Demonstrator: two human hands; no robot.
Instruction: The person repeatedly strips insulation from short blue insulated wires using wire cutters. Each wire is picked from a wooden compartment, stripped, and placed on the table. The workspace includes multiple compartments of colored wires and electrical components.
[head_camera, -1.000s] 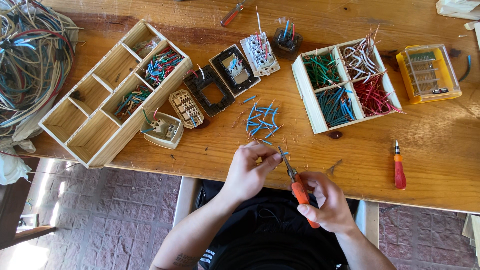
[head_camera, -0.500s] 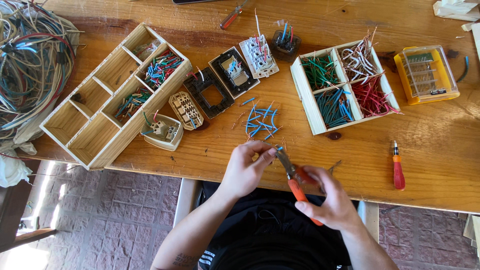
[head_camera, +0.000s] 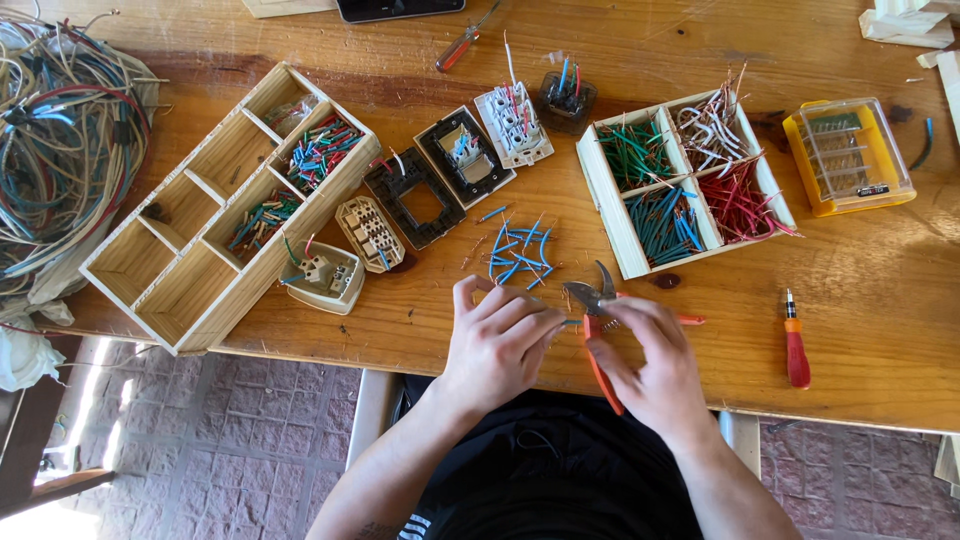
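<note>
Yellow clear-lidded case (head_camera: 848, 156) lies beyond the right hand (head_camera: 655, 365) holding orange-handled pliers (head_camera: 598, 335).

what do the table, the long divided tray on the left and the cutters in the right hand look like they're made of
Table: wood, glossy varnish, visible grain.
Long divided tray: pale, seemingly unfinished wood, thin slats.
Cutters: dark metal jaws, orange handles, probably plastic or rubber coated; held in the right hand, with the left hand close beside.

The wire tangle (head_camera: 60, 150) is cut off by the left edge; whatever is pinched by the left hand (head_camera: 497, 345) is hidden, possibly a thin wire.
</note>
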